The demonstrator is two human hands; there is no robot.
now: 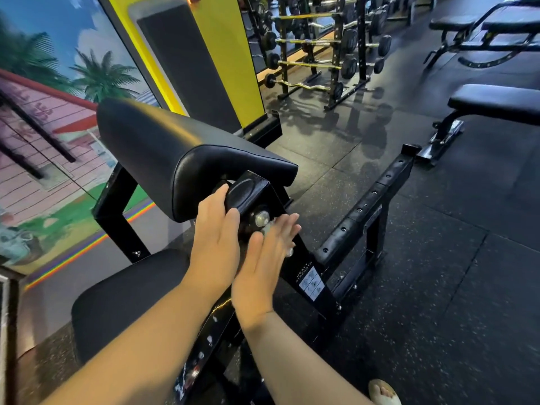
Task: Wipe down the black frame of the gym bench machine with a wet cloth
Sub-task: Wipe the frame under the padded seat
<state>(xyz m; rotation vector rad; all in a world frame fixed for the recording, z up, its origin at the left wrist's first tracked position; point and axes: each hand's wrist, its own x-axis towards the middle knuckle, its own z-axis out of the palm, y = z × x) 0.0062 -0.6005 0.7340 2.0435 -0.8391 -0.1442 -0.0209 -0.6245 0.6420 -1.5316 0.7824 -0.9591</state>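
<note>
Both hands are working at the frame: I am seeing the right hand (pixel 264 260), fingers straight, pressing a pale cloth (pixel 270 228) flat against the black frame (pixel 306 258), just below the bolt (pixel 262 218). At 10 o'clock of it, the left hand (pixel 214 238) is curling over the bracket (pixel 248 191), probably bracing. Glossy paint is showing streaks; the cloth is mostly hidden.
</note>
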